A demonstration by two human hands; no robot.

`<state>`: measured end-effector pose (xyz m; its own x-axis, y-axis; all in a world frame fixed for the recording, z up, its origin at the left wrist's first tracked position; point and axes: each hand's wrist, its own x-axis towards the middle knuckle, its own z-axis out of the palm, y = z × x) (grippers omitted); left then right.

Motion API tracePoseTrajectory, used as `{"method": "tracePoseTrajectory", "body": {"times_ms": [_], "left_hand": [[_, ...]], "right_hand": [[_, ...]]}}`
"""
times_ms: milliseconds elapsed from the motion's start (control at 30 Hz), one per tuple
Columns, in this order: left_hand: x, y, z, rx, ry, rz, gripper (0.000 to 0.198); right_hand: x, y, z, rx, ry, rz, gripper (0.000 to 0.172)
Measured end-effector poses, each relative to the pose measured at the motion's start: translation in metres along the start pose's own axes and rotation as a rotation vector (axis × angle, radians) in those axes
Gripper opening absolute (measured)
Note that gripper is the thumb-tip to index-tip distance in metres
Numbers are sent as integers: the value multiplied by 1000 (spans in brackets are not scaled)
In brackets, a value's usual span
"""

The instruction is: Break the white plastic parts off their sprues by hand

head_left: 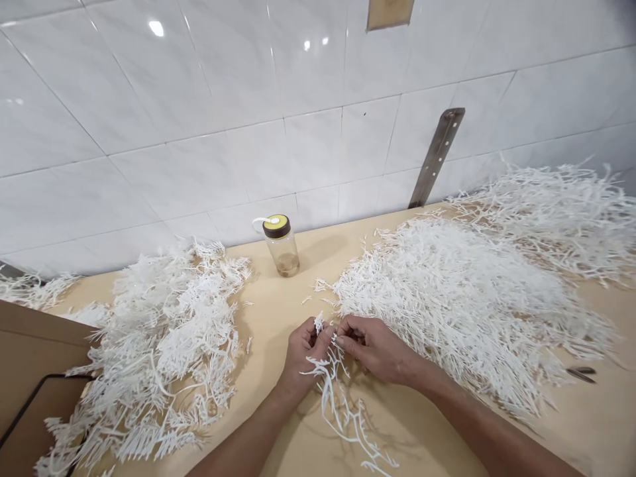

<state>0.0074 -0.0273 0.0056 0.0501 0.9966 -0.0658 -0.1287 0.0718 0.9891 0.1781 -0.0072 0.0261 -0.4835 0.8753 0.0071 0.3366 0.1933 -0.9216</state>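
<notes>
My left hand [302,354] is closed on white branching plastic-looking sprigs [328,391]. Their forked stems hang down below the fingers, and a small tuft pokes out above the thumb. From the right, my right hand [381,348] pinches a thin part of the same sprigs between thumb and forefinger. The fingertips of both hands nearly meet. Beside my right hand lies a big heap of white sprigs [447,298]. Another tangled pile of white sprigs [173,331] spreads out on the left.
A clear bottle [283,255] with a yellow and black lid stands near the tiled wall [248,152]. A dark metal strip [437,159] leans there. Brown cardboard [40,371] occupies the left edge. Small dark blades [581,374] lie on the table [263,311] at right.
</notes>
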Motion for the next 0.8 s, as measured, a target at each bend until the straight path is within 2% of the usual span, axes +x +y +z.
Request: {"method": "tracePoseTrajectory", "body": {"times_ms": [233,500,800], "left_hand": [[-1,4,0,48,-8,-12,38],[-4,4,1,11,-7,-39,36],[1,-3,-1,1,-24,-33,35]], "right_hand": [[-1,-3,-8,-148,33,-90,15],[-4,-7,-8,-159,3,-136,15],[-1,-5,-10,-144,62,-121,12]]}}
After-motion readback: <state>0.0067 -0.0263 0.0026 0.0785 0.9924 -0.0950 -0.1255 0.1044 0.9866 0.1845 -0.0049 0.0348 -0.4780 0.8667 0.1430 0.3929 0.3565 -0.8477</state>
